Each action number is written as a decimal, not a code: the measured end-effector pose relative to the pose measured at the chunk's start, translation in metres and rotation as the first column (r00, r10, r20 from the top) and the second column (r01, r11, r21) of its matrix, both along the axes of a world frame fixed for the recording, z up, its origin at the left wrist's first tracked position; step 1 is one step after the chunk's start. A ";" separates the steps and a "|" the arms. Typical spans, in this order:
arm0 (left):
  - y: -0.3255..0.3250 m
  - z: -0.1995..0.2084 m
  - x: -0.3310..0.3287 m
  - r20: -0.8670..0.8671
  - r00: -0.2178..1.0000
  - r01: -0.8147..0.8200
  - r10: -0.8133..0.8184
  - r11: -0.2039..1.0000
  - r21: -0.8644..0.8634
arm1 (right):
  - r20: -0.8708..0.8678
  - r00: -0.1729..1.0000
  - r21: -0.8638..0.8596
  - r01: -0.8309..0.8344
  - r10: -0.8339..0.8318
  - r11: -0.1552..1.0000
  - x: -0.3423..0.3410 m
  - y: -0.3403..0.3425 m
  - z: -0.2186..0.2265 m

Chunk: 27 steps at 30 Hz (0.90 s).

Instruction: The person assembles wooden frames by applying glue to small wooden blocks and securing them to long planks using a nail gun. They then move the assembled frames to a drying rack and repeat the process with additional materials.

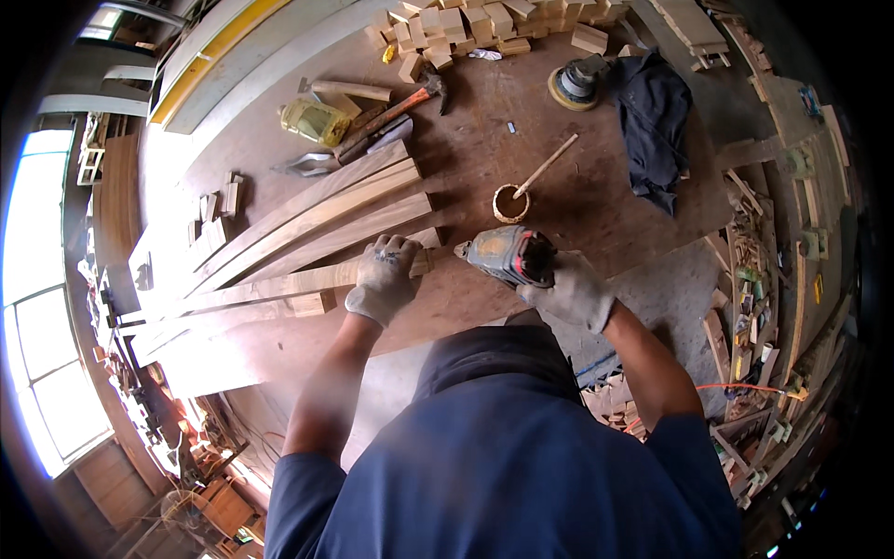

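Observation:
My left hand [385, 278], in a pale work glove, is closed around a wooden strip [312, 279] near its right end. The strip runs off to the left over the workbench [484, 121]. My right hand [575, 292], gloved too, grips a grey and black power drill [503, 253]. The drill's nose points left toward the strip's end, with a small gap between them. Several more wooden strips [326, 219] lie fanned out beyond my left hand. Just past the drill stands a small round pot [510, 204] of brown paste with a stick [548, 164] leaning in it.
A hammer [400, 107], pliers [307, 166] and a clear bottle of yellowish liquid [317, 122] lie at the back left. Wooden blocks [456, 26] are heaped at the far edge. A round sander [575, 84] and dark cloth [652, 121] sit back right. Scrap wood [745, 279] fills the right side.

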<state>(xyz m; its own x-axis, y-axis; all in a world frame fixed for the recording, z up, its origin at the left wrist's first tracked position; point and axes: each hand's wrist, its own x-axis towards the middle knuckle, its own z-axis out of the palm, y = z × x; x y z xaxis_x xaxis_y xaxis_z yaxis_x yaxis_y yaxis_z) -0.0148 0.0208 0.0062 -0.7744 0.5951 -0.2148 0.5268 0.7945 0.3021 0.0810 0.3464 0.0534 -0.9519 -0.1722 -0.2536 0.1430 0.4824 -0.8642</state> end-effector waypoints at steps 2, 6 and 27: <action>-0.001 0.004 0.001 0.012 1.000 -0.011 0.011 1.000 -0.008 | 0.009 0.999 0.071 -0.044 0.044 0.997 -0.007 -0.007 -0.012; 0.000 0.012 0.005 0.023 0.999 -0.046 0.046 0.999 0.014 | 0.079 0.995 0.111 -0.066 0.057 0.992 -0.015 -0.014 -0.015; 0.001 0.003 -0.003 -0.022 1.000 0.001 -0.001 1.000 0.018 | 0.092 0.990 0.149 -0.124 0.111 0.981 -0.032 -0.038 -0.037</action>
